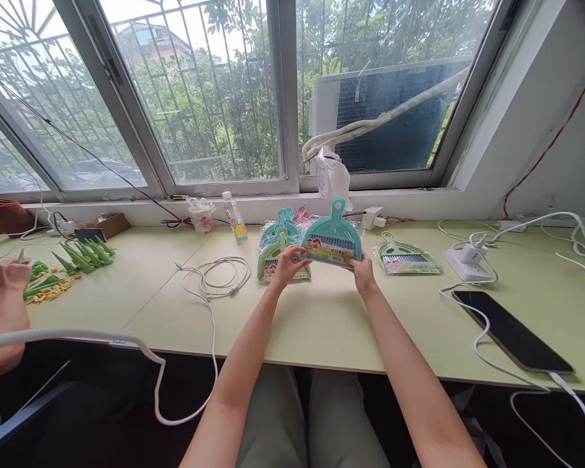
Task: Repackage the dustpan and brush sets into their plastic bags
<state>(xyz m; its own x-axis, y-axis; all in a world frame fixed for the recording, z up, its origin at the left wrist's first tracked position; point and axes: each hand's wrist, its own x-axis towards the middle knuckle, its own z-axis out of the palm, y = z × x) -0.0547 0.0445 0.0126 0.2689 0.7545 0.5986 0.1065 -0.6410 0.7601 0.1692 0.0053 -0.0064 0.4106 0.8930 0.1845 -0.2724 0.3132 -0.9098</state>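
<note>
Both my hands hold a teal mini dustpan-and-brush set (332, 235) in clear wrapping, lifted a little above the pale green desk (322, 318). My left hand (287, 263) grips its lower left corner, fingers closed. My right hand (362, 272) pinches its lower right corner. Just behind my left hand lies a pile of several more wrapped sets (279, 250) in teal, green and pink. Another green set (405, 257) lies flat to the right of my right hand.
A small bottle (235, 218) and a plastic cup (201, 214) stand near the window sill. A white cable (214, 276) coils left of the pile. A dark phone (511, 331) and charger (468, 260) lie at right. Another person's hand (2, 279) works among green pieces (82, 255) at far left.
</note>
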